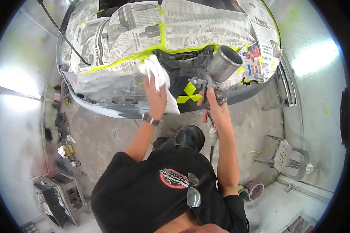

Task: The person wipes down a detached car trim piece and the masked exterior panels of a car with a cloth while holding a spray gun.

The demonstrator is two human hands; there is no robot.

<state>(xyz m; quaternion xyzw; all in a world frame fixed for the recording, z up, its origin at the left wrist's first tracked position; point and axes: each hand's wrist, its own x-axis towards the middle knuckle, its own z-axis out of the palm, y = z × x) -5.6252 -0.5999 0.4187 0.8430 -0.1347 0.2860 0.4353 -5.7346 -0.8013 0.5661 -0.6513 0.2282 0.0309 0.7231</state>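
My left hand [155, 97] is closed on a white cloth [158, 72], which bunches above the fingers and hangs toward the bumper [122, 110]. A watch [150, 119] is on that wrist. In my right hand [218, 112] is a spray gun [210, 83], gripped by its handle, with a metal cup [225, 64] on top tilted to the right. A hose [212, 136] wrapped in pale material runs down from the gun. Between the hands, yellow-green masking tape covers the three-diamond emblem [189, 94] on the car front.
Taped newspaper [202, 27] covers the car's front. A dark bucket [189, 138] stands on the floor close to my legs. To the right are a plastic chair [286, 155] and paint cans [255, 190]. A grey wooden stand [62, 194] is at lower left.
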